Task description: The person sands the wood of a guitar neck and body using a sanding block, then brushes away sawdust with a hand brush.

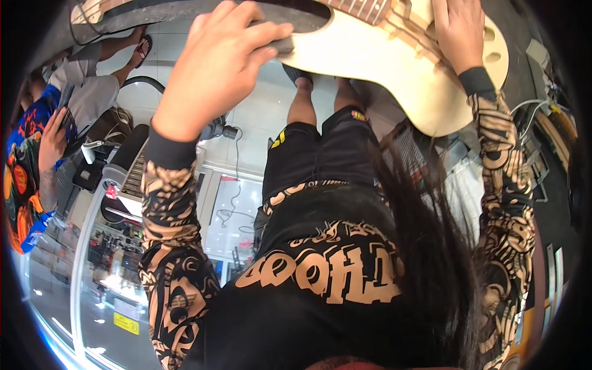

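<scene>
While the person stands looking down past a black shirt and black shorts, both hands work on a pale unfinished guitar body [401, 68] held at the top of the view. The left hand [216, 65] is closed around a small grey sanding block [285, 44], thumb on one side and fingers curled over the other, and presses it against the guitar body's left edge, where the pale wood curves into a dark cutaway. The right hand [457, 31] lies flat, fingers together, on the upper right part of the guitar body, just beside the neck [364, 9] with its thin frets; whether it grips anything there cannot be told, since the fingertips run out of view. Two oval holes show near the body's right edge, and its rounded lower corner hangs above the person's right thigh. Both forearms wear tight sleeves [169, 203] patterned in black and tan.

Below the guitar lies a light tiled floor [259, 117]. At the left edge sits another person [37, 154] in a bright blue and orange shirt, an arm bent up. Near them stand a glass display case [92, 259] and a dark hose [145, 83].
</scene>
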Motion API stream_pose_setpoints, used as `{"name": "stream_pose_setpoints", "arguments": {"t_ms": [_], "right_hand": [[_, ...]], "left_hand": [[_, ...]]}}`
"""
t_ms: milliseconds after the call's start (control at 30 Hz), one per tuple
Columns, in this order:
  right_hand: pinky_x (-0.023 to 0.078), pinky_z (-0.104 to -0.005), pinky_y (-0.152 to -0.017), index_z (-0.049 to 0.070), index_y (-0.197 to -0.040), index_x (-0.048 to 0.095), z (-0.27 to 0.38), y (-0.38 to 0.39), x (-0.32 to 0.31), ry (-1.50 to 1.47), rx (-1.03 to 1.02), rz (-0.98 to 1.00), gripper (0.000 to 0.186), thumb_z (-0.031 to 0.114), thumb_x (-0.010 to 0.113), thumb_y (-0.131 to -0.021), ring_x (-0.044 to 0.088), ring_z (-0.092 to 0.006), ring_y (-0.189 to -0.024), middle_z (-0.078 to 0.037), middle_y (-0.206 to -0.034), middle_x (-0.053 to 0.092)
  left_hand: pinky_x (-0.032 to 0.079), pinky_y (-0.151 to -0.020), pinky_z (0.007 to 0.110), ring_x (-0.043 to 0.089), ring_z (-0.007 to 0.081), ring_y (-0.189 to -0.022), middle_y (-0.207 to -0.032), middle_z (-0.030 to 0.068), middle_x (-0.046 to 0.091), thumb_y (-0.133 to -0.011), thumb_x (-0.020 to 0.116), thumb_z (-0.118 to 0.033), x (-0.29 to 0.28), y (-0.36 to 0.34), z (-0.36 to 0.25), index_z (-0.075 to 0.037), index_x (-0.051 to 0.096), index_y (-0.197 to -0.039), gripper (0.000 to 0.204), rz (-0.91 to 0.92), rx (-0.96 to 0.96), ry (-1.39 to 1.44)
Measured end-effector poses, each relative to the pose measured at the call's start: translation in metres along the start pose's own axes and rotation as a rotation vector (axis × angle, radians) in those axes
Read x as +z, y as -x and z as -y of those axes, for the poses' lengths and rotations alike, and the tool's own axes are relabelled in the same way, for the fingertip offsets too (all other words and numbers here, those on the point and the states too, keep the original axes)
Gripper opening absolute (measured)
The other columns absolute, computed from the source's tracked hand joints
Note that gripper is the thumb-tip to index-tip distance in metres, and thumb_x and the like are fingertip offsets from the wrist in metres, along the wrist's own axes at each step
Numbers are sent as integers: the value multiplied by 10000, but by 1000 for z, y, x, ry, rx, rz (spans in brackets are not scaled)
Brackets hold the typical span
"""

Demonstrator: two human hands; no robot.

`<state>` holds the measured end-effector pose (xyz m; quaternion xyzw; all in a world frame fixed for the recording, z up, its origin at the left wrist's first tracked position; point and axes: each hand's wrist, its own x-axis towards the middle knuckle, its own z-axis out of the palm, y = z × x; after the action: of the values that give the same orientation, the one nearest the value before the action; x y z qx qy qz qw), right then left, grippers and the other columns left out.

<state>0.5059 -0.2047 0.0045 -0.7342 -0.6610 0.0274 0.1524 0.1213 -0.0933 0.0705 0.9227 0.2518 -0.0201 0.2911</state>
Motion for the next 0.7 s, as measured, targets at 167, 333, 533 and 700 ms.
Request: {"name": "stream_pose_setpoints", "arguments": {"t_ms": [167, 333, 533, 700], "right_hand": [[531, -493, -1062, 59, -1382, 677, -23, 2, 13, 106, -150, -82, 400, 325, 679, -1082, 693, -386, -1211, -133, -1342, 755], [420, -492, -1187, 54, -1434, 686, -14, 14, 11, 45, -37, 9, 389, 280, 591, -1132, 584, -386, -1362, -144, -1499, 671], [390, -510, -1214, 20, -1468, 661, -7, 15, 8, 61, -27, 70, 425, 260, 534, -1140, 553, -400, -1401, -183, -1530, 644], [377, -522, -1223, 4, -1484, 638, -7, 19, 8, 76, -2, 101, 449, 268, 503, -1146, 534, -410, -1418, -191, -1563, 619]], "left_hand": [[493, -981, 464, 598, 373, -1082, -1108, 164, 664, -970, 725, -134, -17, 49, 3, -46, 762, -1368, 409, -8, -178, 224], [538, -838, 471, 683, 384, -906, -964, 163, 703, -957, 765, -219, 0, 67, -36, -109, 423, -1735, 857, 274, -350, 757], [565, -784, 542, 719, 473, -803, -798, 227, 733, -930, 728, -268, 5, 24, -25, 18, 417, -1695, 874, 292, -370, 545], [597, -792, 542, 753, 496, -873, -873, 288, 763, -888, 689, -325, 0, -7, -13, 137, 404, -1657, 942, 515, -289, 498]]}}
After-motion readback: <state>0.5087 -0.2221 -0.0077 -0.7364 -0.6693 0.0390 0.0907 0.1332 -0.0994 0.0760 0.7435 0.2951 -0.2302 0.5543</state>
